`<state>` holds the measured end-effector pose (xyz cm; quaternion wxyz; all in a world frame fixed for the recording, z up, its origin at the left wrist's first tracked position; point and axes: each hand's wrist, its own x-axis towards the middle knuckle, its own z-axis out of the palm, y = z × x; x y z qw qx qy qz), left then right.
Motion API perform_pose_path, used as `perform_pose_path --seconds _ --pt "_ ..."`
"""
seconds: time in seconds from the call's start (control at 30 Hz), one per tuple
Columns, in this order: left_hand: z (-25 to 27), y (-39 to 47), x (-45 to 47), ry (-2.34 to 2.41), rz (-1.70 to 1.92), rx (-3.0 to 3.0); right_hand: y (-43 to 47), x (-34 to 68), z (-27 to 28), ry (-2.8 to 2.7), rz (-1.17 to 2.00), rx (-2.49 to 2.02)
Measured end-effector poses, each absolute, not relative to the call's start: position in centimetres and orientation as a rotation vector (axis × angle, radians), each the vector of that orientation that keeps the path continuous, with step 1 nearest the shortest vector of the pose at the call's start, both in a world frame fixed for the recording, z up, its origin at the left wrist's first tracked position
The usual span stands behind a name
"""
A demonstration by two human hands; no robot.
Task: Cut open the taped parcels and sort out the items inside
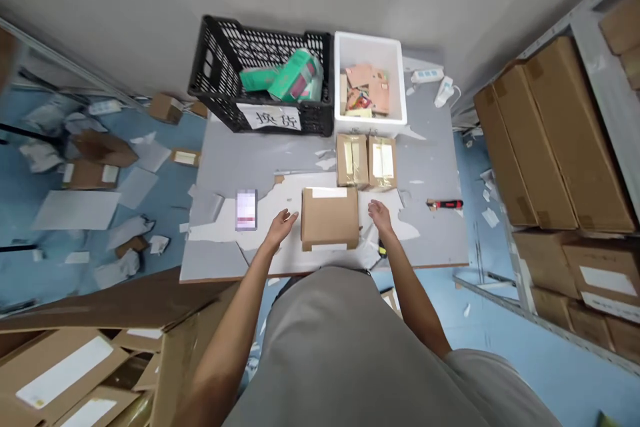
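In the middle of the table's near side lies a brown cardboard box [330, 220], with white paper strips along its far and near edges. My left hand [283, 227] is just left of the box, apart from it, fingers loosely curved and holding nothing. On the other side my right hand [380, 215] hovers a little off the box's right edge, also without anything in it, fingers parted. Two smaller taped cartons, a left one [351, 163] and a right one [383, 165], stand directly behind the box.
A black crate [225, 113] with green packages and a white foam bin [400, 93] with pink cards stand at the back. A phone-like device [247, 210] lies left. A red-and-black tool [445, 204] and a power strip [427, 75] are right. Cartons [555, 140] fill the right shelf.
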<state>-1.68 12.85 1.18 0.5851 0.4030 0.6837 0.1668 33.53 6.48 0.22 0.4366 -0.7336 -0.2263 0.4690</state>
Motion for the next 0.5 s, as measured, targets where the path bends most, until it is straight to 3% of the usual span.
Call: perform_pose_path --seconds 0.23,0.5 --pt "-2.1 9.3 1.1 1.493 0.350 0.974 1.6 30.4 -3.2 -0.745 1.359 -1.856" --pt "-4.3 4.7 -2.0 1.429 0.518 1.087 -3.8 30.1 -4.8 -0.893 1.390 -1.846"
